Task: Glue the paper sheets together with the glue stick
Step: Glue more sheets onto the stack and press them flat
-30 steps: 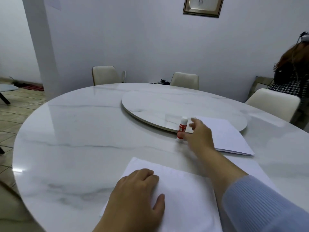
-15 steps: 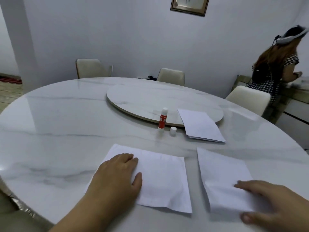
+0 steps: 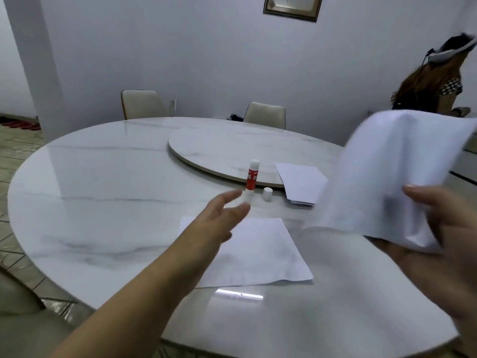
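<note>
From the head camera we see our left hand (image 3: 219,218) stretched forward over the worktop (image 3: 103,202), fingers straight and spread, its grip loose and holding nothing; the fingertips (image 3: 233,197) are near the base of the glue stick (image 3: 251,180), though motion blur keeps us from telling whether they touch. Our right hand (image 3: 438,228) is raised at the right edge, thumb and fingers pinching a white paper sheet (image 3: 395,171) that hangs lifted and curved above the worktop.

The glue stick stands upright, uncapped, with its white cap (image 3: 267,194) just beside it on the right. A second paper sheet (image 3: 258,254) lies flat under our left forearm. A small stack of paper (image 3: 300,183) rests partly on the rim of the lazy Susan (image 3: 232,146).

The worktop is a round white marble table. Two cream chairs (image 3: 142,104) stand behind it against a pale wall with a framed picture (image 3: 293,7). Another person (image 3: 436,81) stands at the far right.
</note>
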